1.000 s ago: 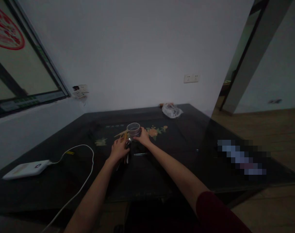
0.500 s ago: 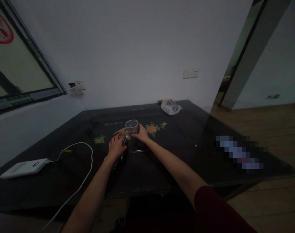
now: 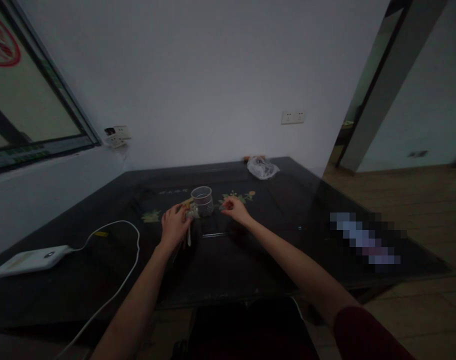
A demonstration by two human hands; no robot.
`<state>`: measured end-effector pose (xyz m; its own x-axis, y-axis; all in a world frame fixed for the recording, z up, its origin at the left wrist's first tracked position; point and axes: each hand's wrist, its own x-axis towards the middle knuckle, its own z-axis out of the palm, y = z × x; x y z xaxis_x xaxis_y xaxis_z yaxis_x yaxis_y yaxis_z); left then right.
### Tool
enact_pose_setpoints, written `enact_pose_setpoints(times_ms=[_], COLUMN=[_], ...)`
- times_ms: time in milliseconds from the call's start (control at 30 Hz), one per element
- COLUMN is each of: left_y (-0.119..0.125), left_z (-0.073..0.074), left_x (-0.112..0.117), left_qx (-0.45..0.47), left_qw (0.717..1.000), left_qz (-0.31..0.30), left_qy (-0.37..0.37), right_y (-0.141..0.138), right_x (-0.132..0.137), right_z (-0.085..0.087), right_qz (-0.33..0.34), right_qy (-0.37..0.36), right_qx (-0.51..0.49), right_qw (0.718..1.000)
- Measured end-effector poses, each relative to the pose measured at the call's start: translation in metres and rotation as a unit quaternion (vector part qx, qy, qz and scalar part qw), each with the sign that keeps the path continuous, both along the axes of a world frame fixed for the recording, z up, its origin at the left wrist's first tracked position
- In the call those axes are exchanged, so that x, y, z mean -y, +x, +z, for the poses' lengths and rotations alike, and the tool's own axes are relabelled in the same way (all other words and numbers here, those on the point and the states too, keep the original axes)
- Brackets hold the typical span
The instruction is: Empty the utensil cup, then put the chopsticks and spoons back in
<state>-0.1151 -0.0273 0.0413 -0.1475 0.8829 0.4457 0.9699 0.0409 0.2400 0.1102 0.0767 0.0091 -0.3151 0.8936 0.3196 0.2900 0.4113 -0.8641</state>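
Standing on the dark table [image 3: 273, 240], the clear cup [image 3: 202, 201] is flanked by 2 hands. Thin utensils [image 3: 189, 234] are clasped in the curled left hand [image 3: 174, 226], touching the cup. The right hand [image 3: 235, 210] lies loosely open and apparently empty, just beside it. Tipping is judged likely if the light cup is nudged by the utensils.

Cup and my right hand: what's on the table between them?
In the head view, only a short strip of the dark table lies between the clear cup and the right hand. The two are apart.
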Motion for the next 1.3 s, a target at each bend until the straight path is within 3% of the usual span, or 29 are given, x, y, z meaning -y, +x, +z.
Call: enact_pose_setpoints(times_ms=[100,200,267,333,433,500,567,900,1300], left_y=[0.022,0.060,0.089,0.114,0.134,0.136,0.132,0.115,0.113], left_z=[0.026,0.041,0.036,0.020,-0.011,-0.026,-0.033,-0.037,-0.042], left_x=[0.006,0.005,-0.001,-0.008,-0.016,-0.018,-0.017,-0.024,-0.028], left_qx=[0.064,0.162,0.194,0.200,0.196,0.186,0.161,0.133,0.141], left_qw=[0.990,0.963,0.948,0.941,0.948,0.954,0.950,0.954,0.951], left_qz=[-0.089,-0.202,-0.250,-0.273,-0.241,-0.224,-0.255,-0.252,-0.257], left_qy=[0.089,0.076,0.030,-0.015,-0.073,-0.077,-0.078,-0.097,-0.094], right_y=[0.037,0.068,0.080,0.085,0.085,0.085,0.086,0.084,0.084], right_x=[0.021,0.046,0.058,0.062,0.060,0.056,0.054,0.053,0.054], right_z=[0.007,0.013,0.015,0.012,0.001,-0.007,-0.013,-0.021,-0.017], right_qz=[-0.014,0.004,0.012,0.007,-0.020,-0.033,-0.038,-0.016,-0.004], right_qy=[0.007,0.013,0.013,0.012,0.037,0.060,0.068,0.058,0.079], right_qx=[-0.023,-0.040,-0.040,-0.028,0.030,0.079,0.109,0.115,0.114], right_qw=[1.000,0.999,0.999,1.000,0.999,0.995,0.991,0.992,0.990])
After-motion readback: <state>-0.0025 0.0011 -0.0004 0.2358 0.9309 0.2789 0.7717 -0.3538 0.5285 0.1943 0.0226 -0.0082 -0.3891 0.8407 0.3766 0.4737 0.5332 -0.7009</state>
